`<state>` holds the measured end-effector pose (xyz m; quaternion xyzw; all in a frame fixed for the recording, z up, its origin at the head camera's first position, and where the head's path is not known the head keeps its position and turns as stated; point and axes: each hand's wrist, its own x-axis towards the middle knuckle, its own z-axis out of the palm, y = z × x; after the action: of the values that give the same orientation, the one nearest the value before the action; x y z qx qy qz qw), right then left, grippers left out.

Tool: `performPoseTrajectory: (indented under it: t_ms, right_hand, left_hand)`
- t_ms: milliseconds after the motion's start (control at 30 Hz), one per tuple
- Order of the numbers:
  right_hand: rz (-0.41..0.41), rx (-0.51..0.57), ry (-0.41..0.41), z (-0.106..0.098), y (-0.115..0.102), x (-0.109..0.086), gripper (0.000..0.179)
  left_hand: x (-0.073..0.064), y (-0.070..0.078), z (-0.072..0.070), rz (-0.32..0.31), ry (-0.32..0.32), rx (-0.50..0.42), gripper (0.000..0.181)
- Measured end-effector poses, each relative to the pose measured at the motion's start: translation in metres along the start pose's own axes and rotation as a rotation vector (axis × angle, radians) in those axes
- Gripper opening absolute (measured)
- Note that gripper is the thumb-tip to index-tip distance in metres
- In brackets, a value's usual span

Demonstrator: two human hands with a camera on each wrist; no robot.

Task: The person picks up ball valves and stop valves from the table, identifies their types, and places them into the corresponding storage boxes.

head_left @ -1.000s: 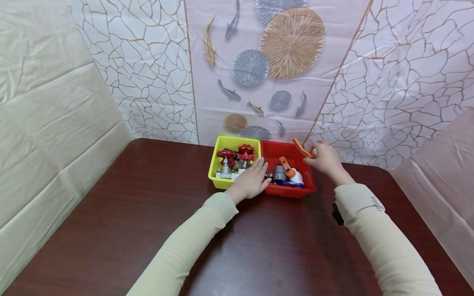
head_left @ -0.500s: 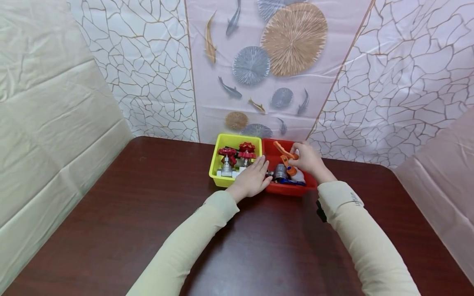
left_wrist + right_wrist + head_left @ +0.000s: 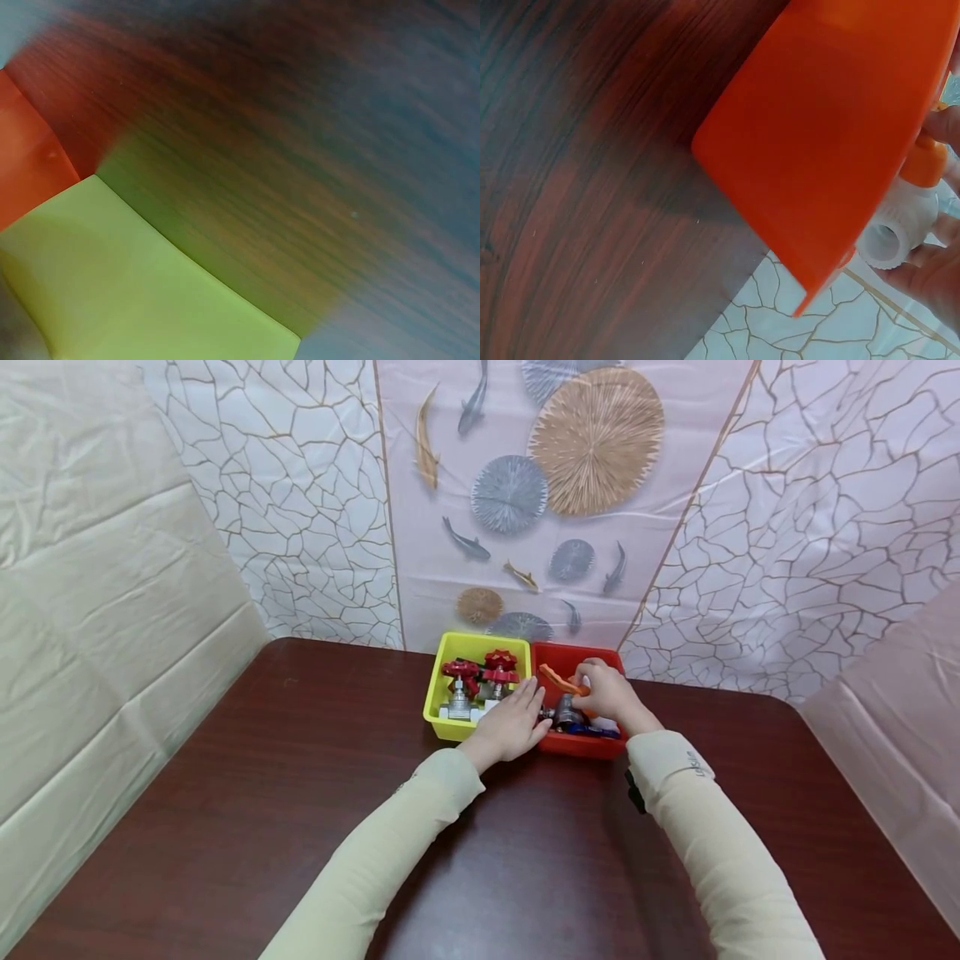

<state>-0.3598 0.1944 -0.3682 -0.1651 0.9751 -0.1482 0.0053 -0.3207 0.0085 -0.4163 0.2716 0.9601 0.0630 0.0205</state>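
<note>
Over the red bin (image 3: 577, 746), my right hand (image 3: 613, 700) grips a ball valve by its orange lever (image 3: 558, 679). In the right wrist view, the valve's white plastic body (image 3: 911, 214) shows beside the bin's wall, with fingers (image 3: 934, 277) around it. My left hand (image 3: 510, 725) lies with straight fingers across the adjoining rims of the red bin and the yellow bin (image 3: 430, 697). Under my right hand sit a grey metal valve (image 3: 567, 710) and a blue lever (image 3: 592, 731); other pieces there are hidden.
Inside the yellow bin are valves with red handwheels (image 3: 460, 670), one with a silver body (image 3: 459, 703). Both bins stand together near the back of the dark wooden table (image 3: 337, 735), before a patterned cloth wall (image 3: 315, 527).
My right hand has moved left and down with the orange-levered ball valve, from beside the red bin's right edge to above its contents. The left hand has stayed in place.
</note>
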Motion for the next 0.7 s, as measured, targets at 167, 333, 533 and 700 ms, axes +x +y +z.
performPoseTrajectory:
  t_ms: [167,333,533,700]
  right_hand:
    - [-0.015,0.004,-0.007,0.004,0.003,0.006,0.021]
    - [-0.038,0.046,-0.040,0.005,0.014,0.010,0.020]
    - [-0.065,0.037,-0.063,0.004,0.019,0.011,0.020]
    - [-0.063,-0.016,-0.072,0.003,0.018,0.011,0.023]
  left_hand:
    - [0.000,-0.001,0.002,-0.003,0.002,0.004,0.063]
    - [0.000,-0.002,0.002,0.007,0.004,-0.005,0.064]
    - [-0.001,-0.002,0.002,0.004,0.007,-0.003,0.064]
    - [0.000,-0.002,0.002,0.001,0.011,-0.007,0.064]
